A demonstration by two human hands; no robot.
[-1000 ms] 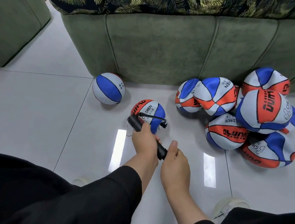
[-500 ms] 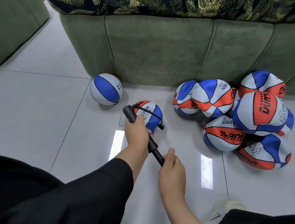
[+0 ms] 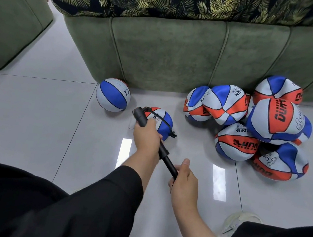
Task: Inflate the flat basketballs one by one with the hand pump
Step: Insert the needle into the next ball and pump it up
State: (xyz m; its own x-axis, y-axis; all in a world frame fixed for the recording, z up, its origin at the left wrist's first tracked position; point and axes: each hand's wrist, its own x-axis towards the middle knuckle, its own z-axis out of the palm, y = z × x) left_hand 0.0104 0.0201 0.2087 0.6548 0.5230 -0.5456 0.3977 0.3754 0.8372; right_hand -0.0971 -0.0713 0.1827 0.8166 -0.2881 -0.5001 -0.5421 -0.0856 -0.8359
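A black hand pump (image 3: 142, 117) lies slanted over the floor. My left hand (image 3: 146, 136) grips its barrel. My right hand (image 3: 184, 178) grips the handle end, with the black rod (image 3: 167, 162) drawn out between the two hands. A thin black hose (image 3: 165, 122) runs from the pump head over a small red, white and blue basketball (image 3: 164, 123) that sits just behind my left hand. A round blue and white ball (image 3: 113, 95) rests to its left. Several dented, flat balls are piled at the right (image 3: 276, 120).
A green sofa (image 3: 178, 52) with a leaf-print cover stands right behind the balls. Another green seat (image 3: 11, 14) is at the far left. The floor is glossy grey tile (image 3: 34, 124). My black-clad knees fill the bottom, and a pale shoe (image 3: 237, 221) shows at the lower right.
My right hand has pulled back toward me, drawing the pump rod out longer. My left hand keeps its grip on the barrel by the small ball.
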